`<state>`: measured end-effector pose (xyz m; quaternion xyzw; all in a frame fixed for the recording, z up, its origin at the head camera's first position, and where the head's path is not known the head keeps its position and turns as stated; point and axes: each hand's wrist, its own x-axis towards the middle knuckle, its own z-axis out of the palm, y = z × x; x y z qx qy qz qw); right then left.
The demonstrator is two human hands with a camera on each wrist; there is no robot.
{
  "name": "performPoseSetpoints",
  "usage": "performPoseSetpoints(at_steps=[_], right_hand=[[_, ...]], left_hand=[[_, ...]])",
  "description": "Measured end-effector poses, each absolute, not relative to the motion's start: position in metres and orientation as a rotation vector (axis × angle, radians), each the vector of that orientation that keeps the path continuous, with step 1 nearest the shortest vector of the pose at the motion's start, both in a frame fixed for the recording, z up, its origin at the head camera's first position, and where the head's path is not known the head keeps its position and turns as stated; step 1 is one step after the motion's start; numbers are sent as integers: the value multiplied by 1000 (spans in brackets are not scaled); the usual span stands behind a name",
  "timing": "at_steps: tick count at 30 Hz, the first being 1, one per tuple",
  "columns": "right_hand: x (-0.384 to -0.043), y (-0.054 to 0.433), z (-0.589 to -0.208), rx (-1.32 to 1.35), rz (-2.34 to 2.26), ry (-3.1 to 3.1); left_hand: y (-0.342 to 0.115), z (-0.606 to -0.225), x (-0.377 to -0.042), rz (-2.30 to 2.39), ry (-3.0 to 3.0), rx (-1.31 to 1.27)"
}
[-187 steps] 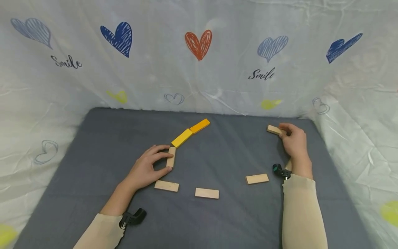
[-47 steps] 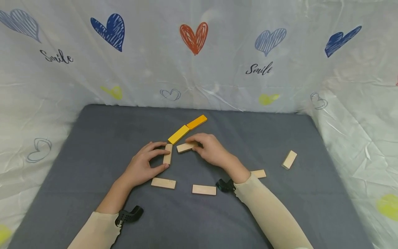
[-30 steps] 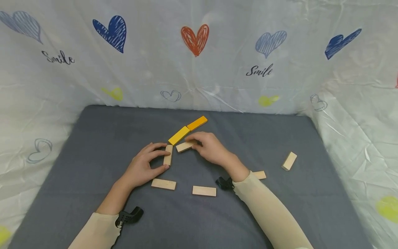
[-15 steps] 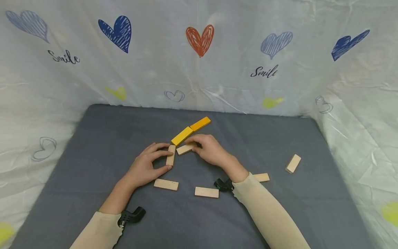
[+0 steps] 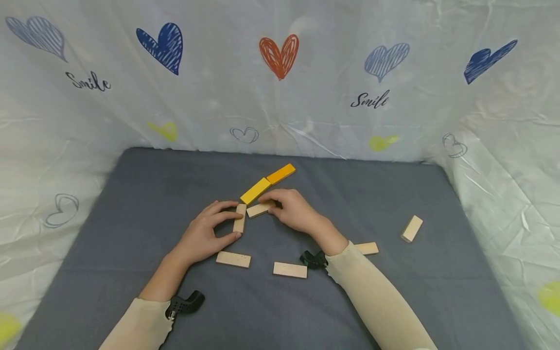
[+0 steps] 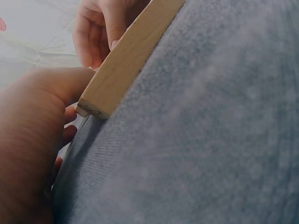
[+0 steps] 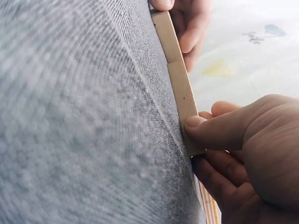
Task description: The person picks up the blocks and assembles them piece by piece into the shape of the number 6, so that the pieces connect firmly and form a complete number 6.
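Note:
Plain wooden blocks and two coloured ones lie flat on the grey cloth. My left hand (image 5: 205,233) holds one plain block (image 5: 239,218) between thumb and fingers; its long side also shows in the left wrist view. Thumb and fingers of my right hand (image 5: 297,211) pinch the end of a second plain block (image 5: 259,209), slanted beside the first. Whether these two touch, I cannot tell. Just beyond them a yellow block (image 5: 255,191) meets an orange block (image 5: 281,174) end to end, running away to the right. The right fingers cover part of the second block.
Two plain blocks lie nearer the front: a left one (image 5: 234,259) and a middle one (image 5: 290,270). Another plain block (image 5: 367,248) is partly hidden by the right sleeve (image 5: 376,296). One more block (image 5: 412,228) lies far right. A white patterned sheet (image 5: 210,107) rises behind the cloth.
My right hand has carried its block from the far right to the middle, beside the left hand's block. Lately that block has shifted slightly left, closer to it. My left hand keeps its hold.

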<state>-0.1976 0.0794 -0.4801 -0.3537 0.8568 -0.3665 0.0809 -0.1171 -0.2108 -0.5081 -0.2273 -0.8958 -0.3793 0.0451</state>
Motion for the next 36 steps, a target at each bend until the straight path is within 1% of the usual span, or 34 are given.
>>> performPoseSetpoints(at_steps=[15,26,36], right_hand=[[-192,81,-474,-1018,-1098,2537],[-195,81,-477,-1028,-1091,2524],[-191,90,-464,-975,-1210,2503]], left_hand=[[-209,-509,-117,-1161,-2748,-678],[-210,-508,-117,-1160,-2764,-669],[-209,-507,-116,-1146,-2758,-680]])
